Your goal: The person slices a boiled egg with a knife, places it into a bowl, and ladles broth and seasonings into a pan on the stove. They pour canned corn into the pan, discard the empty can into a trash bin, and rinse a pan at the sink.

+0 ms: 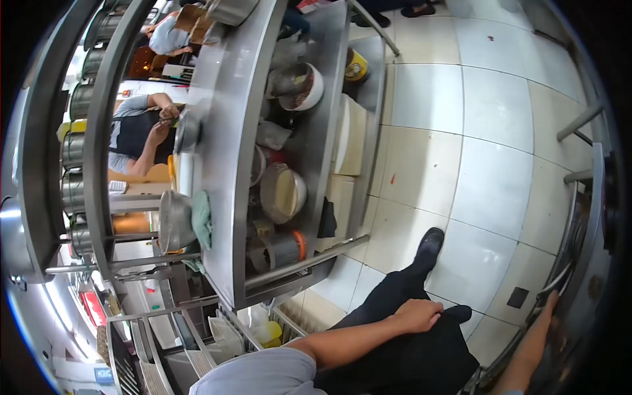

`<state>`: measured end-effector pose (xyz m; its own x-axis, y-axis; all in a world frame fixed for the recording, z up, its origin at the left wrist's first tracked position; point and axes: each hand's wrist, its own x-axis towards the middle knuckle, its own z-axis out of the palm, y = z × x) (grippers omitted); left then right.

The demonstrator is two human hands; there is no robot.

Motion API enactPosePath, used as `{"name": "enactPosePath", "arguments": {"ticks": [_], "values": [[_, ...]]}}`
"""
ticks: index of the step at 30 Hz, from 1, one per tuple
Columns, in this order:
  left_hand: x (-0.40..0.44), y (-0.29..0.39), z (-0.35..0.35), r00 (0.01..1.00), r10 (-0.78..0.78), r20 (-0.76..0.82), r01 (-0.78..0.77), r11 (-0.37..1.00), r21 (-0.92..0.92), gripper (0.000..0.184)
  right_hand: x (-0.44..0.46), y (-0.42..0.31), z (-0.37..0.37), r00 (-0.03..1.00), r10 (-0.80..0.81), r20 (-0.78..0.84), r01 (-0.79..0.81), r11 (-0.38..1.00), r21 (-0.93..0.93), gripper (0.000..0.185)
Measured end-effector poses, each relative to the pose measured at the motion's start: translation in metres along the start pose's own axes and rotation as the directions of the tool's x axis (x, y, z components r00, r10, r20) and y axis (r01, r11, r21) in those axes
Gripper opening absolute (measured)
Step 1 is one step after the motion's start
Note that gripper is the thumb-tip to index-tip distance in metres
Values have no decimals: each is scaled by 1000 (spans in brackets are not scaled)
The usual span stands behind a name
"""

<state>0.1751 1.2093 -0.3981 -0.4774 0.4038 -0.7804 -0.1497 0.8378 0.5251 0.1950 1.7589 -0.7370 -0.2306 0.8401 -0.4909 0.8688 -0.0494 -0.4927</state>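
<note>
My left hand [419, 315] hangs in front of my dark trousers, its fingers curled in a loose fist with nothing visible in them. Off to the right, my right hand [550, 304] reaches to the metal front of a kitchen unit [584, 289]. Its fingers look wrapped round a curved metal handle [561, 275], though the grip is dim and partly hidden. A blurred brownish patch lies on the metal just below that hand. One black shoe [431, 245] is planted on the tiles, the other beside my left hand.
Along the left runs a steel workbench [227, 85]. Its shelf holds a white bucket [309, 89], a steel bowl [283, 193] and a container with an orange rim [280, 250]. A green cloth [201, 220] lies on top. Across the bench a co-worker [141, 135] works over a pot.
</note>
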Motion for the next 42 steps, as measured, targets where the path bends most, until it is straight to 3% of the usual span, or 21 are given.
{"name": "enactPosePath", "arguments": {"ticks": [5, 9, 10, 11, 12, 13, 14, 16, 17, 18, 21, 23, 26, 27, 29, 31, 33, 34, 36, 39, 42], "values": [[7, -7, 12, 999, -28, -26, 28, 999, 30, 31, -6, -11, 1, 999, -44, 22, 45, 999, -28, 50], [11, 4, 12, 999, 22, -36, -19, 996, 84, 29, -63, -22, -13, 996, 87, -25, -89, 994, -70, 51], [17, -10, 24, 995, 81, -49, -86, 991, -104, 26, -86, -24, -15, 993, 118, -21, -119, 989, -82, 51], [23, -16, 32, 990, 113, -80, -132, 948, -290, 24, -102, -9, -12, 987, -88, -135, 64, 983, -173, 51], [23, -3, 27, 979, 157, -132, -191, 933, -305, 22, -134, -8, -13, 956, -189, -226, 112, 943, -312, 50], [22, 12, 24, 962, 193, -192, -247, 915, -317, 21, -154, 3, -13, 947, -174, -268, 93, 952, -292, 46], [23, 31, 18, 955, 213, -205, -278, 882, -380, 21, -200, -23, -47, 993, 6, -118, -21, 991, -131, 36], [22, 98, -10, 842, 428, -328, -510, 830, -226, 21, -255, 6, -58, 985, -108, -136, 91, 988, -127, 27], [19, 140, -22, 841, 420, -341, -510, 827, -238, 20, -289, 9, -72, 992, -86, -97, 73, 989, -131, 26], [25, 173, -28, 755, 534, -380, -633, 745, -211, 19, -322, 11, -88, 996, -67, -56, 59, 989, -136, 25], [29, 280, -46, 597, 726, -341, -785, 617, -59, 19, -419, 30, -133, 995, -73, 74, 83, 986, -142, 22], [31, 333, -40, 561, 790, -247, -823, 565, -62, 21, -480, 50, -160, 990, -48, 131, 64, 990, -123, 25], [37, 392, -8, 428, 893, -137, -861, 449, 239, 37, -576, 65, -218, 975, -90, 203, 105, 992, -67, 26], [37, 407, 1, 387, 917, -102, -889, 400, 224, 37, -610, 60, -243, 974, -130, 188, 140, 989, -40, 26], [32, 430, 19, 497, 867, -48, -723, 444, 530, 49, -675, 68, -274, 977, -39, 211, 50, 998, -47, 22], [35, 449, 25, 586, 810, -9, -671, 492, 555, 52, -737, 65, -308, 984, 29, 175, -22, 999, -43, 19], [37, 472, 27, 694, 696, 184, -624, 454, 636, 42, -787, 60, -342, 989, 64, 131, -75, 994, 80, 17], [76, 463, 29, 522, 784, 336, -781, 281, 557, 40, -807, 57, -350, 992, 114, 52, -118, 989, 91, 17], [76, 467, 32, 421, 799, 430, -898, 302, 320, 35, -836, 49, -368, 973, 210, -93, -200, 974, 108, 17], [-40, 478, 15, 642, 594, 484, -654, 754, -57, 30, -836, 35, -404, 895, 355, -269, -315, 932, 179, 16], [-132, 457, 7, 561, 659, 501, -690, 706, -157, 26, -806, 45, -438, 814, 380, -439, -281, 919, 275, 14]]}}
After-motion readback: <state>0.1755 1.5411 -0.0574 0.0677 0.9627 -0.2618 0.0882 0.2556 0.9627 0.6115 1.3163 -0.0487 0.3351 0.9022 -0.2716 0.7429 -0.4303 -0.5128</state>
